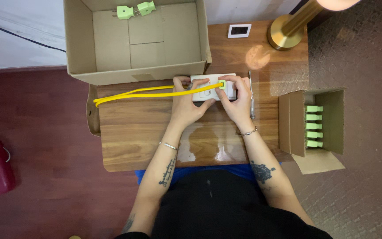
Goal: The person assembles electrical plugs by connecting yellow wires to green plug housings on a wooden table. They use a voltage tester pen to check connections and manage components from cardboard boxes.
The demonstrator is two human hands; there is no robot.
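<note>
Left hand (185, 102) and right hand (237, 98) pinching white socket plate (206, 92), yellow cable (147, 93) plugged in; open cardboard box (111, 73) just behind; small carton (290, 121) of green plugs (314, 126) right

White rectangular socket plate (212, 88) lies flat at the far edge of the worktop (133, 132), just in front of the open cardboard box. Small light-green plug (222, 85) sits on its right part, seated or only resting: can't tell. Yellow cable (142, 93) runs left from the plug across the plate, doubled into two near-parallel strands, looping back at the worktop's left edge.
</note>
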